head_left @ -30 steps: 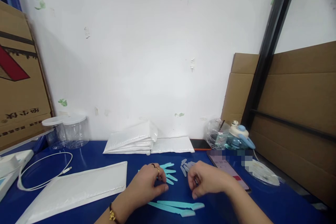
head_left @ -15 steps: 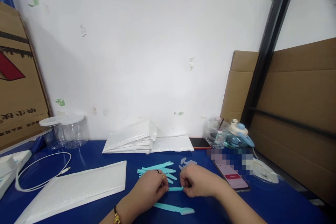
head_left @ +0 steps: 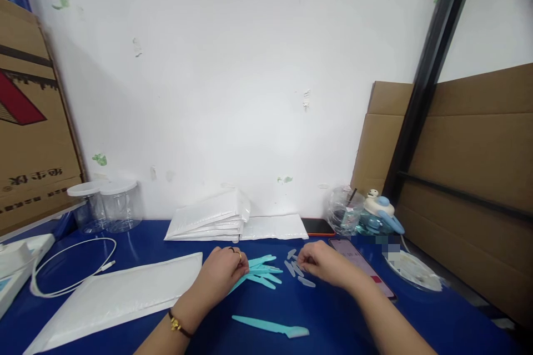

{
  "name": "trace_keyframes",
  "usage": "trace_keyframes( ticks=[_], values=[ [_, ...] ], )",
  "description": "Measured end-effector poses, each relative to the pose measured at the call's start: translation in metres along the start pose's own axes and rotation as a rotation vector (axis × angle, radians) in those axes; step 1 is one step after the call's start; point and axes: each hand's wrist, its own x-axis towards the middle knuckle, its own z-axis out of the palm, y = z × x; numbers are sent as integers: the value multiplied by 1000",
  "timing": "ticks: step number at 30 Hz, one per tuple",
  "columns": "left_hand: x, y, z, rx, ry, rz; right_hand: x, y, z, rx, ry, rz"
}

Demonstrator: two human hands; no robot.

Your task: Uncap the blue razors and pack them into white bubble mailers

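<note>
My left hand (head_left: 225, 270) is closed in a pinch at the left end of a loose pile of turquoise eyebrow razors (head_left: 266, 270). One razor slants down-left from beneath its fingertips. Beside the pile, my right hand (head_left: 320, 263) pinches among several small translucent blade caps (head_left: 296, 269); its fingertips hide whatever is between them. Closer to me, a single turquoise eyebrow razor (head_left: 270, 326) lies flat with a translucent cap (head_left: 297, 332) over its blade end.
A white padded envelope (head_left: 125, 294) lies on the left, near a coiled white cable (head_left: 41, 288). More envelopes (head_left: 208, 216) are stacked against the wall. Clear jars (head_left: 122, 208) stand back left. A phone (head_left: 366, 272) and a plastic-wrapped cup (head_left: 343, 213) are to the right.
Both hands have moved apart and away from me. The razor held between them has gone left with my left hand to the pile, while my right hand has reached the caps.
</note>
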Motion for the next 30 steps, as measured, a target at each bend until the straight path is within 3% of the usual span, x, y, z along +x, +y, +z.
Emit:
trace_keyframes(
  ticks=[3,8,11,17,22,27,30],
  values=[
    [-2,4,-2,-57,11,-23,-3,-4,-2,26,49,-13],
    [-14,27,4,-212,-158,130,-9,-25,12,112,-274,-111],
    [-19,35,12,-203,-218,195,-9,-33,25,31,-345,-134],
    [-16,36,17,-83,-165,219,-5,-36,34,-111,-217,-151],
    [-14,38,15,-98,-167,212,-1,-36,29,-43,-197,-183],
    [-16,32,-1,-78,-136,193,-3,-28,17,9,-132,-175],
    [-16,24,-13,-61,-104,134,-3,-12,6,-3,-60,-89]
  ],
)
